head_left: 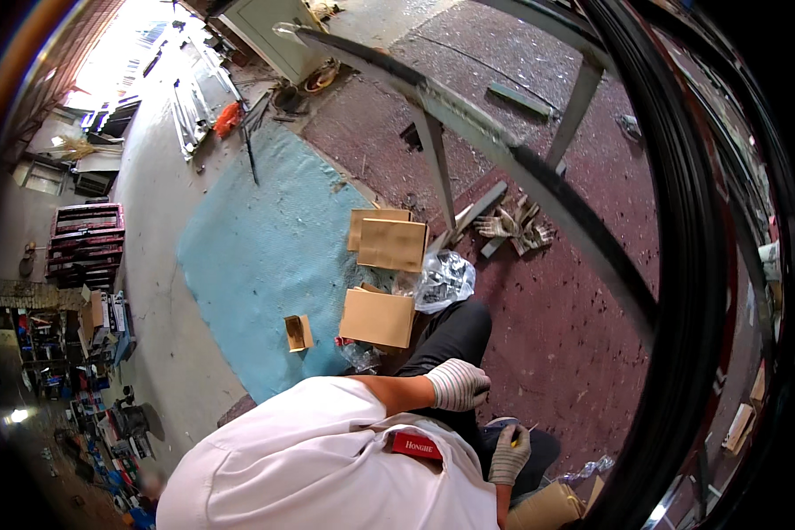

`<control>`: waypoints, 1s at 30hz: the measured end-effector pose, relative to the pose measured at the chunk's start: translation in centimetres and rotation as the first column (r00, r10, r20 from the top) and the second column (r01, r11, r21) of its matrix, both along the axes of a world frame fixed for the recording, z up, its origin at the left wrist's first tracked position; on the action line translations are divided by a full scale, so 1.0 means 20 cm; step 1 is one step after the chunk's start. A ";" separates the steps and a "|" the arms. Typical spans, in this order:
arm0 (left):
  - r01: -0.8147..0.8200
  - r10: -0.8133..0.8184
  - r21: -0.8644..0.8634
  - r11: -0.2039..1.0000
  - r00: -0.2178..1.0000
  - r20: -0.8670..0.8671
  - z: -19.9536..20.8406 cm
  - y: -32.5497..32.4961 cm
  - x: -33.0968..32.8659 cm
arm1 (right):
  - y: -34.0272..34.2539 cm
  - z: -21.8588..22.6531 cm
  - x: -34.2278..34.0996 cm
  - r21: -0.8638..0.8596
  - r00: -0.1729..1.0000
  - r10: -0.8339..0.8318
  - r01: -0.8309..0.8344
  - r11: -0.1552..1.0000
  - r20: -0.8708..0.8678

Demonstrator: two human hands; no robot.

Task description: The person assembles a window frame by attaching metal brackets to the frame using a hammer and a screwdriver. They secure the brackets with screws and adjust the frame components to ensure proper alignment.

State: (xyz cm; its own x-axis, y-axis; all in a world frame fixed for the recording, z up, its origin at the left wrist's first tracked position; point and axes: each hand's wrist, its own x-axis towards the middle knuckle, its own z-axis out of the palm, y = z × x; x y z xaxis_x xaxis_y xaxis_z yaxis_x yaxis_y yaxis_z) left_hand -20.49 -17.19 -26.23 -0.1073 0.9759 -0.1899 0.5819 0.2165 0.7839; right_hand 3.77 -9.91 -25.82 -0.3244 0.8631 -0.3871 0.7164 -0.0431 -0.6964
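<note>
My left hand (458, 385), in a white striped knit glove, is held over my dark-trousered knee with its fingers curled closed. Whatever it may hold is hidden. Lower down, my right hand (509, 452), gloved too, has fingers and thumb pinched together near my other leg. A small thin thing shows at its fingertips, too small to name. Beyond my left knee lies a clear plastic bag (444, 281) with dark small pieces inside. Beside it stand cardboard boxes, one nearer (377, 318) and one farther (392, 244).
A long dark metal frame (503, 146) slants overhead on the right, beside black upright profiles (671, 177). Spare work gloves (517, 228) lie on the dark red floor by metal strips. A small open carton (299, 333) sits on the blue mat (256, 238). Cardboard (548, 507) lies at lower right.
</note>
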 end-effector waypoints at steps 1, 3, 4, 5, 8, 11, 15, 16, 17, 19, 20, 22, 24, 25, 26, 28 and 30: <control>-0.014 0.016 -0.044 0.999 0.999 0.051 0.08 0.02 -0.04 | 0.00 0.04 0.00 -0.015 1.000 -0.011 0.011 1.000 0.005; 0.002 0.005 -0.103 0.995 0.998 0.068 0.15 0.00 -0.08 | -0.02 0.07 0.03 0.060 0.998 0.016 -0.020 0.998 0.053; 0.017 -0.008 -0.124 0.992 0.997 0.072 0.17 0.00 -0.11 | -0.03 0.12 0.02 0.027 0.998 0.019 -0.021 0.999 0.060; 0.009 -0.001 -0.093 0.996 0.996 0.091 0.19 -0.01 -0.12 | -0.04 0.18 0.00 0.001 0.998 0.009 -0.009 1.000 0.068; 0.050 -0.011 -0.223 0.973 0.985 0.172 0.26 -0.06 -0.18 | -0.05 0.33 -0.03 -0.079 0.990 0.064 -0.055 0.995 0.124; 0.043 0.024 -0.310 0.950 0.977 0.212 0.51 -0.07 -0.28 | 0.02 0.59 -0.22 -0.168 0.969 0.202 -0.178 0.970 0.141; -0.031 0.184 -0.453 0.891 0.937 0.298 0.84 -0.07 -0.49 | 0.13 0.91 -0.57 -0.261 0.897 0.396 -0.342 0.903 0.194; -0.012 0.162 -0.453 0.892 0.942 0.294 0.85 -0.10 -0.53 | 0.11 0.96 -0.66 -0.230 0.864 0.431 -0.378 0.897 0.260; -0.063 0.234 -0.360 0.931 0.860 0.453 0.82 -0.13 -0.55 | 0.14 1.11 -0.78 -0.320 0.880 0.456 -0.398 0.860 0.130; -0.280 0.511 -0.442 0.852 0.627 0.588 0.74 -0.21 -0.55 | 0.18 1.25 -1.00 -0.294 0.829 0.559 -0.526 0.798 0.034; -0.302 0.579 -0.506 0.808 0.565 0.588 0.79 -0.20 -0.60 | 0.19 1.34 -1.10 -0.307 0.770 0.635 -0.590 0.747 0.065; -0.307 0.667 -0.592 0.745 0.332 0.667 1.01 -0.18 -0.69 | 0.16 1.42 -1.25 -0.241 0.699 0.715 -0.693 0.679 0.003; -0.313 0.756 -0.698 0.644 0.119 0.644 1.23 -0.16 -0.75 | 0.15 1.56 -1.37 -0.225 0.589 0.808 -0.792 0.568 -0.031; -0.318 0.748 -0.685 0.655 0.141 0.649 1.16 -0.20 -0.76 | 0.14 1.62 -1.42 -0.204 0.543 0.839 -0.827 0.525 -0.041; -0.324 0.739 -0.672 0.666 0.161 0.654 1.07 -0.26 -0.79 | 0.14 1.67 -1.45 -0.182 0.493 0.869 -0.860 0.477 -0.047; -0.268 0.655 -0.618 0.740 0.074 0.752 1.09 -0.28 -0.81 | 0.11 1.66 -1.46 -0.168 0.452 0.892 -0.882 0.441 -0.031; -0.259 0.641 -0.611 0.748 0.044 0.766 1.16 -0.27 -0.82 | 0.12 1.66 -1.45 -0.135 0.431 0.901 -0.896 0.423 -0.043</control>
